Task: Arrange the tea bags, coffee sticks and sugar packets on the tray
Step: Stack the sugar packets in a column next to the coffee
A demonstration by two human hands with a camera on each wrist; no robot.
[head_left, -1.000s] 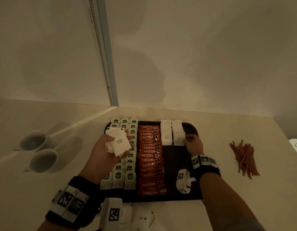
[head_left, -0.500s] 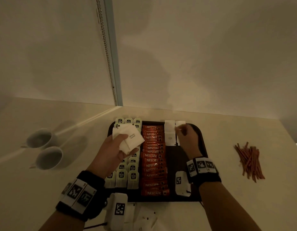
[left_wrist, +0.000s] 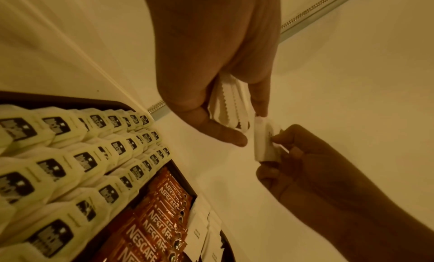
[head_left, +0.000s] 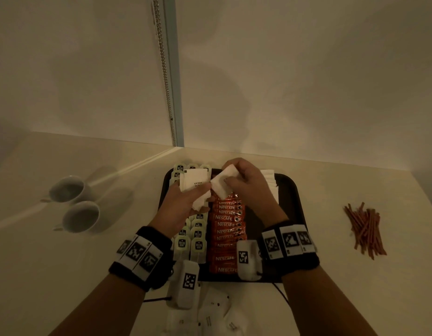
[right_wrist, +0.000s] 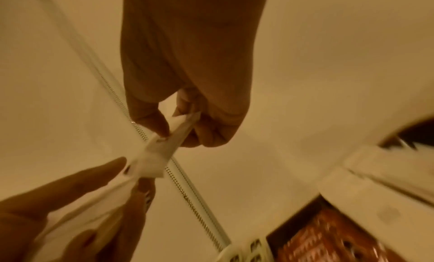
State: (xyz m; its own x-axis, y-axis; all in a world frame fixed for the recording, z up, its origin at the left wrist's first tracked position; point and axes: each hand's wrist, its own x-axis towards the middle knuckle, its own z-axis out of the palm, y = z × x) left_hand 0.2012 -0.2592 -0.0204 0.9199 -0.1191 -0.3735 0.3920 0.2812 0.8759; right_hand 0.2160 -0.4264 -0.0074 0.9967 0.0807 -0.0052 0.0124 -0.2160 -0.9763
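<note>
Pinching one sugar packet (head_left: pixel 222 184), right hand (head_left: pixel 246 187) beside left hand (head_left: pixel 183 204) gripping a SUGAR-marked stack (head_left: pixel 195 184) above Nescafe sticks (head_left: pixel 226 229)

Matt paper sugar packets (head_left: pixel 194 184); glossy foil coffee sticks (head_left: pixel 226 224); smooth dark tray (head_left: pixel 291 197).

Hotel-type refreshment counter: cups (head_left: pixel 74 202), tray (head_left: pixel 289 190).

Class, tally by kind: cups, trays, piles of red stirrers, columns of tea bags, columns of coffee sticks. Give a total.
Cups: 2
Tray: 1
Stirrer piles: 1
Tea bag columns: 3
Coffee stick columns: 1
Total: 8
</note>
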